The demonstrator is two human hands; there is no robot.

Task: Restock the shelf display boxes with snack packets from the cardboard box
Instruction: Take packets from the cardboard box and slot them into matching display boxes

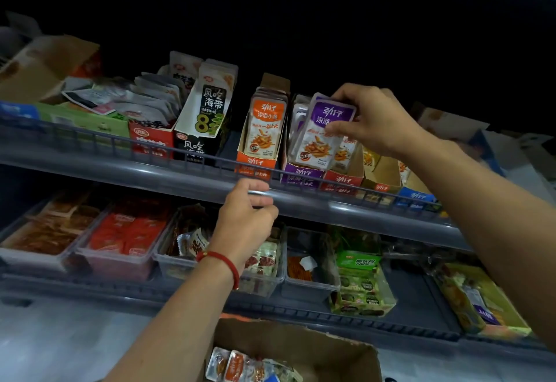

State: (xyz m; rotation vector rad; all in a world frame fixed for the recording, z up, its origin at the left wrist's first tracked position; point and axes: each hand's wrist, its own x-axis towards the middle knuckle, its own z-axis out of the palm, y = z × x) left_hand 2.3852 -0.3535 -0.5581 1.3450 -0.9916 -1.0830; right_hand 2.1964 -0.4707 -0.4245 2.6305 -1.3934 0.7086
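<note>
My right hand pinches a purple packet above its purple display box; my left hand, loosely curled, holds nothing.

Right hand pinching, left hand loosely curled.
</note>
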